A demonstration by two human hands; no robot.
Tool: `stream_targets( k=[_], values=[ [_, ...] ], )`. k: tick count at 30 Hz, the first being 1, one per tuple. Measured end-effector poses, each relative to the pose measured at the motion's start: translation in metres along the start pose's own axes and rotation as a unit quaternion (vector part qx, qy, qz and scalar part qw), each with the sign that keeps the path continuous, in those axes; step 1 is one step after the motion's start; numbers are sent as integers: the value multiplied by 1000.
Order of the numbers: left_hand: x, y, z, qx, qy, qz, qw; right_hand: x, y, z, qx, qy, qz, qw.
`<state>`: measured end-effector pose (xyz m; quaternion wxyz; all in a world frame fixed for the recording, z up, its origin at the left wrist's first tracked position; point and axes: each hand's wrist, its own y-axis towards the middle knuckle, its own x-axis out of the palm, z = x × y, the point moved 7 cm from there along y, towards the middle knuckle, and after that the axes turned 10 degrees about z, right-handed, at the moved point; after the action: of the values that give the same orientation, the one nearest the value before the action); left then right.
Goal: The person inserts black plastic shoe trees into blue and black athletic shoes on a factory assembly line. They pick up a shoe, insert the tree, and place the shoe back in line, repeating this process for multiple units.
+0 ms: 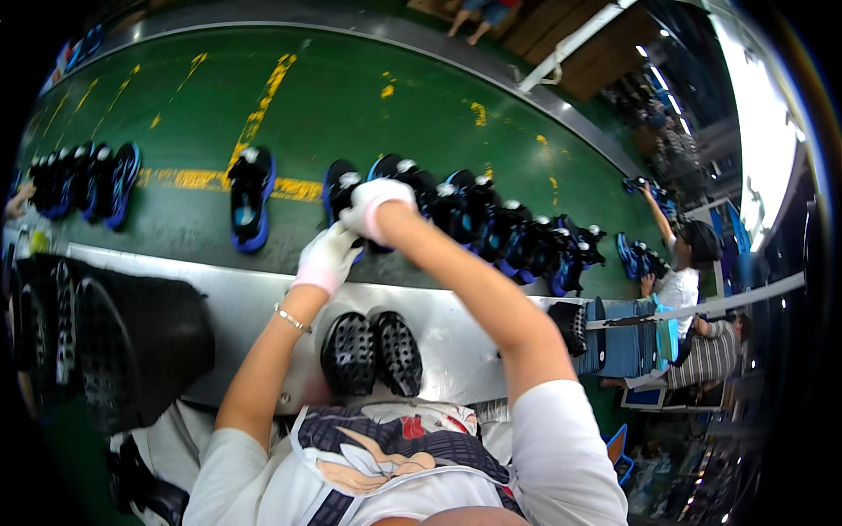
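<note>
Both my hands wear white gloves with pink cuffs and meet over one black sports shoe (pixel 340 178) with a blue sole, on the green belt. My right hand (pixel 377 209) is closed at the shoe's upper and covers much of it. My left hand (pixel 328 256) is closed at its near end, fingers touching the right hand; the exact grip is partly hidden. Below, on the metal ledge (pixel 254 302), lie two black shoe-shaped pieces with dotted surfaces, a left one (pixel 348 352) and a right one (pixel 398 352). A single shoe (pixel 252 200) stands to the left.
Several like shoes (pixel 474 215) line the belt (pixel 333 88) close on my right, more (pixel 110 184) at far left. Large black dotted pieces (pixel 140 342) stand at left on the ledge. Blue-grey flat pieces (pixel 624 337) are stacked at right, near a seated co-worker (pixel 684 276) handling shoes.
</note>
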<state>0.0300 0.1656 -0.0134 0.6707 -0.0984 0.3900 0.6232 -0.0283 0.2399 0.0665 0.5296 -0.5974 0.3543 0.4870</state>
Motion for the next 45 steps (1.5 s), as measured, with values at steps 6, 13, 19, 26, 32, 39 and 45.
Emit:
stream_targets(
  k=[6, 13, 19, 26, 32, 39, 45],
  values=[
    [5, 10, 1, -129, 65, -133, 981, 25, 13, -8, 58, 31, -7, 998],
    [14, 20, -3, -78, 133, -198, 968, 53, 41, 0, 93, 102, -30, 990],
    [20, 26, -12, -139, 134, -237, 952, 54, 42, 4, 95, 132, -26, 986],
    [18, 19, -22, -202, 114, -200, 952, 53, 39, -26, -81, -93, 52, 991],
    [16, 20, -15, -150, 135, -180, 963, 60, 45, -37, -165, -154, 22, 974],
    [16, 28, -8, -119, 156, -211, 958, 45, 45, -22, -146, -105, 51, 982],
    [14, 29, -5, -130, 149, -235, 952, 25, 9, 0, -53, 37, 82, 995]
  ],
)
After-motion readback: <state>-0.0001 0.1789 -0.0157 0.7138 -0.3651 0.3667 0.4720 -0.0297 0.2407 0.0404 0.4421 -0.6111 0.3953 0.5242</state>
